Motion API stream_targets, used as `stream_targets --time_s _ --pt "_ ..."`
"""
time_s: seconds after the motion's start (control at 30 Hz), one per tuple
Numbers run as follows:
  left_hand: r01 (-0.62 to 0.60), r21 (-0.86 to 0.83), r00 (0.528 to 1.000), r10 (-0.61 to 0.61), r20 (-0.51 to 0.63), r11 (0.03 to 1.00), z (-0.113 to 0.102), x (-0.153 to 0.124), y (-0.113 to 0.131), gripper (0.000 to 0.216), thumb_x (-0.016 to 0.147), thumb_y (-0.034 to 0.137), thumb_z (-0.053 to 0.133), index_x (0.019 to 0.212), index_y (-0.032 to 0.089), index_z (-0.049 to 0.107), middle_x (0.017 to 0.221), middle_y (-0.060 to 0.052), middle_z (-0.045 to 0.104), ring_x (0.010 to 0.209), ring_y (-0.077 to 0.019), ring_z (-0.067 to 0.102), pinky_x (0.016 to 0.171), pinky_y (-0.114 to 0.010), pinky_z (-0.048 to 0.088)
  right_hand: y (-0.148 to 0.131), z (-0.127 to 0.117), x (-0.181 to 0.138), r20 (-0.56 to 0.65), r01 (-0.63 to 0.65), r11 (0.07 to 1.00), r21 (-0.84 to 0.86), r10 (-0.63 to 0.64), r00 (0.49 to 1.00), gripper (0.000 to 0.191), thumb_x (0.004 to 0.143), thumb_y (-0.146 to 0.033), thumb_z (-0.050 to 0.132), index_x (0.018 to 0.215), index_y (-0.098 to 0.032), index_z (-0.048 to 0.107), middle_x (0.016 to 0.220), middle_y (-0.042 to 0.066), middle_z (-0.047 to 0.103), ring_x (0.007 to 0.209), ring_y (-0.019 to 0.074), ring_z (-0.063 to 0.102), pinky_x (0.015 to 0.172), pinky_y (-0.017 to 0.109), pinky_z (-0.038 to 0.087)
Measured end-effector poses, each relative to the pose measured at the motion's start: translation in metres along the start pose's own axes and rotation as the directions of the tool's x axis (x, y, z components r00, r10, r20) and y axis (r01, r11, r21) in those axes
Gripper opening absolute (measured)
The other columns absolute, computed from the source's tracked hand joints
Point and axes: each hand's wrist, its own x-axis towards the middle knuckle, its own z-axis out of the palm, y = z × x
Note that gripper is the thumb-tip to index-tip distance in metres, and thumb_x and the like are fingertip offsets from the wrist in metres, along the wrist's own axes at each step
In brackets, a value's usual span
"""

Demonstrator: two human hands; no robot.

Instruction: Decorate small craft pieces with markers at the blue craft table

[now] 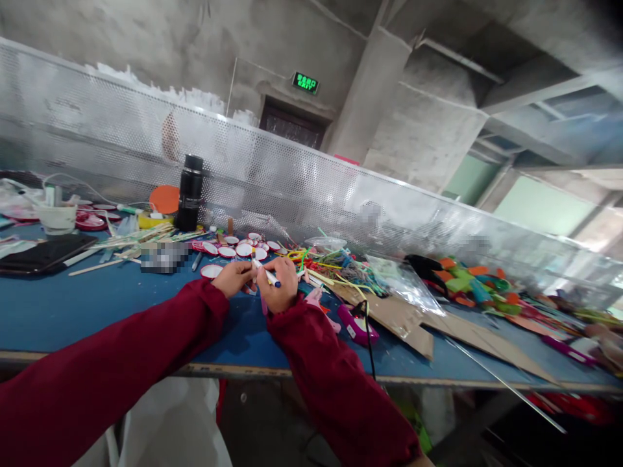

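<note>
Both my hands meet over the blue workbench (73, 305), sleeves dark red. My right hand (279, 284) is closed around a white pen with a blue tip (267, 275). My left hand (232, 277) is closed in a pinch on a small piece that its fingers hide. Several round white discs with red rims (243, 249) lie just beyond the hands. A heap of coloured straws and wires (335, 266) sits to the right of them.
A black flask (189, 192) stands at the back by the perforated metal screen (292, 175). A pink glue gun (357, 324) with a black cord, cardboard (413, 321), a clear plastic bag (399, 279), a white cup (57, 217) and a dark tablet (43, 253) lie around.
</note>
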Motion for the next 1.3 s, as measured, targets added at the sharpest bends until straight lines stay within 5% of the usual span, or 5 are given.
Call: stream_targets --time_s 1.3 --pt "-0.014 0.016 1.0 0.013 0.011 1.0 -0.0001 -0.001 0.0008 0.031 0.072 0.046 0.06 0.067 0.017 0.052 0.061 0.001 0.056 0.056 -0.0133 0.059 0.047 -0.023 0.048 -0.0035 -0.0015 0.0017 0.004 -0.026 1.0 0.002 0.026 1.0 0.013 0.081 -0.023 0.056 0.07 -0.022 0.049 0.062 -0.001 0.054 0.064 0.0147 0.051 0.074 0.031 0.042"
